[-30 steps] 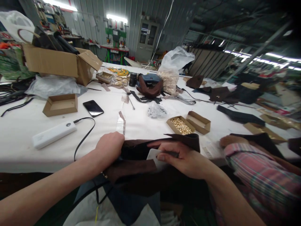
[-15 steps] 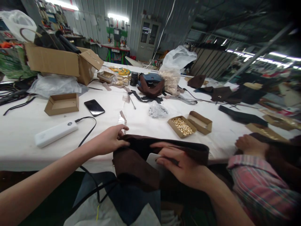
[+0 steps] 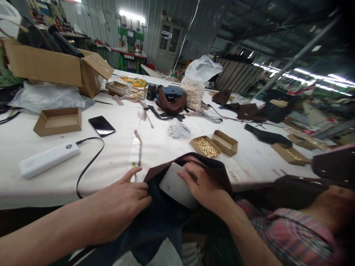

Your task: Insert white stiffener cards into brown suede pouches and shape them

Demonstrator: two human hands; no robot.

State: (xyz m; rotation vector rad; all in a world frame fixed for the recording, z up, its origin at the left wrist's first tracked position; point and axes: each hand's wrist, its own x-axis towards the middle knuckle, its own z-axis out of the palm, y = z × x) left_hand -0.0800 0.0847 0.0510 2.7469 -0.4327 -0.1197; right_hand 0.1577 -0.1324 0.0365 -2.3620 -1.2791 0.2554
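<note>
A brown bag [image 3: 155, 172] with a dark inside sits at the table's front edge, its mouth gaping upward. My right hand [image 3: 203, 184] reaches into the mouth, thumb and fingers closed on a flat grey plate [image 3: 174, 183] with rounded corners. Near one corner the plate carries a small round hole or stud; its lower end is hidden in the bag. At the bag's left edge, my left hand [image 3: 126, 197] has its fingers curled on the material, the index finger stretched outward. Just beyond it lies a narrow clear strip [image 3: 135, 147].
On the white table [image 3: 116, 159] lie a white power bank [image 3: 50, 159] with a black cable, a phone [image 3: 101, 126] and a small cardboard tray [image 3: 58, 122]. Gold-coloured fittings [image 3: 205, 147] fill an open box ahead. A co-worker's plaid sleeve [image 3: 299, 236] is close on the right.
The view has shifted right. The bag's mouth has opened wider and more of the grey plate shows. My left hand has come lower and nearer along the bag's edge. The co-worker's hand moved nearer.
</note>
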